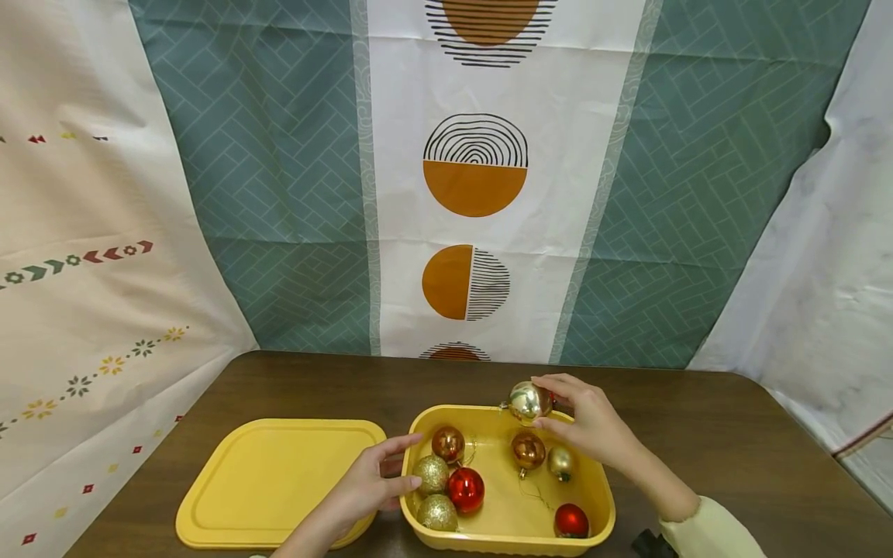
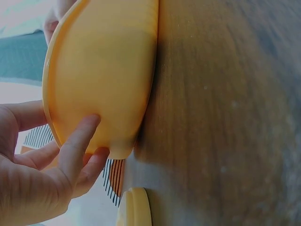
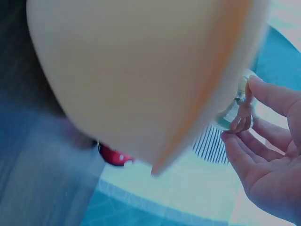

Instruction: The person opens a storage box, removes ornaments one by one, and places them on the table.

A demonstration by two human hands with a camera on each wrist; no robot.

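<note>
Yellow box (image 1: 509,504) at lower centre is best steadied by the left hand (image 1: 364,482), grip wide, while the right hand (image 1: 591,420) lightly pinches the gold ball (image 1: 527,402).

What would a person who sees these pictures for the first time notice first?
Probably the shiny gold ball, held in the right hand near the far rim of the yellow box. Next, a bright red ball in the left half of the box may catch the eye. Behind the table hangs a cloth with bold orange circles and black lines.
</note>
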